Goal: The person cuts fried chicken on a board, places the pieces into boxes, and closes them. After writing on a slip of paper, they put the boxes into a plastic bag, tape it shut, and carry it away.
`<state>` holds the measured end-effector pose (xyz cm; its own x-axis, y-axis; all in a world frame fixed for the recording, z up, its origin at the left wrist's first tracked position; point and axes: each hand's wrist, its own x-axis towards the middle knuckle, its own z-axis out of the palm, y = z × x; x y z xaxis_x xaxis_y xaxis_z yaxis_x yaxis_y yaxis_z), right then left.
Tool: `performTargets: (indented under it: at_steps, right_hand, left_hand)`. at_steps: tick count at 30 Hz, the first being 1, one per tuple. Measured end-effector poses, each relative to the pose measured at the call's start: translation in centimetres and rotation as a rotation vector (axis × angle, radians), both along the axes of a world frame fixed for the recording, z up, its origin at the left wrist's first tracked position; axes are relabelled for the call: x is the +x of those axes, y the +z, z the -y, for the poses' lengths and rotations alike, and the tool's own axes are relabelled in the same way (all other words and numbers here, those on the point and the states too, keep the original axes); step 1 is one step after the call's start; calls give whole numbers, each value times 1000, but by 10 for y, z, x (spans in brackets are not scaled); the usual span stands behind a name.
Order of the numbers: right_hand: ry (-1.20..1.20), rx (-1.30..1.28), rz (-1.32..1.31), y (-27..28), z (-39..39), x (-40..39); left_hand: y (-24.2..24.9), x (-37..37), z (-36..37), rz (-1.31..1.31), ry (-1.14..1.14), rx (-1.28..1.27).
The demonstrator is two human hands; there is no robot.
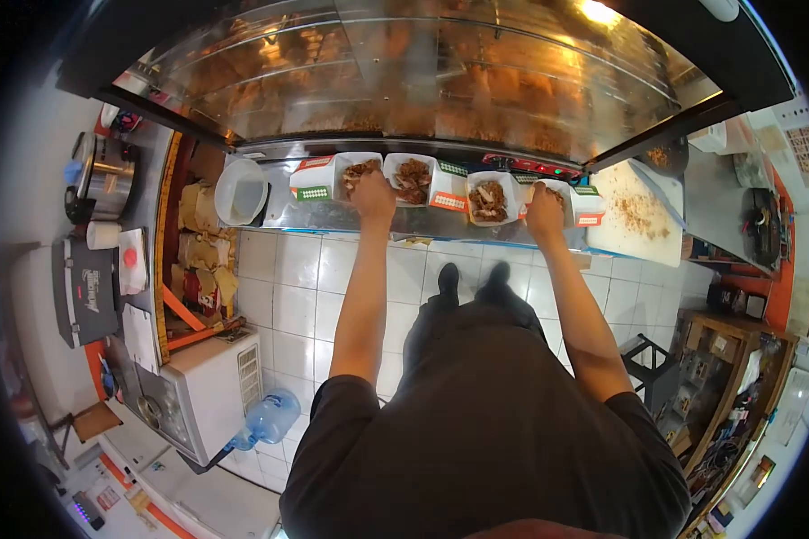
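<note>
My left hand (373, 194) reaches into the leftmost open paper box, with its fingers curled down at the fried chicken (360, 169). What lies between those fingers is hidden. My right hand (545, 210) is at the rightmost paper box (588, 205), fingers bent over its near left part and mostly covering the food inside. Between my hands stand two more open white boxes, each with cut fried chicken: one box (434, 184) beside my left hand, and another (470, 199) closer to my right. Their flaps carry green and orange print.
A glass-fronted warming cabinet (377, 81) spans the back of the metal counter (288, 212). A clear plastic tub (241, 192) stands at the left end. On the right lies a white cutting board (634, 211) with crumbs and a large knife (661, 193). A blue water bottle (274, 415) lies on the floor.
</note>
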<state>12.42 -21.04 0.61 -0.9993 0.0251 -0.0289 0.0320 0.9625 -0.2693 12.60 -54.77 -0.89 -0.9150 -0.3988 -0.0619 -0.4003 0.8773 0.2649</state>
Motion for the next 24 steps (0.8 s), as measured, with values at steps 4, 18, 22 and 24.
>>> performTargets:
  at_steps: [4,18,22,24]
  right_hand:
    - [58,-49,-128,10,-15,15]
    - [-76,40,-81,-20,-56,81]
    - [-71,-98,-30,-27,-50,84]
    - [-55,-111,-133,-27,-42,80]
  left_hand:
    - [-9,0,11,-33,-68,-2]
    - [4,34,30,-109,-78,86]
    - [17,38,19,-118,-66,56]
    - [13,31,18,-129,-51,46]
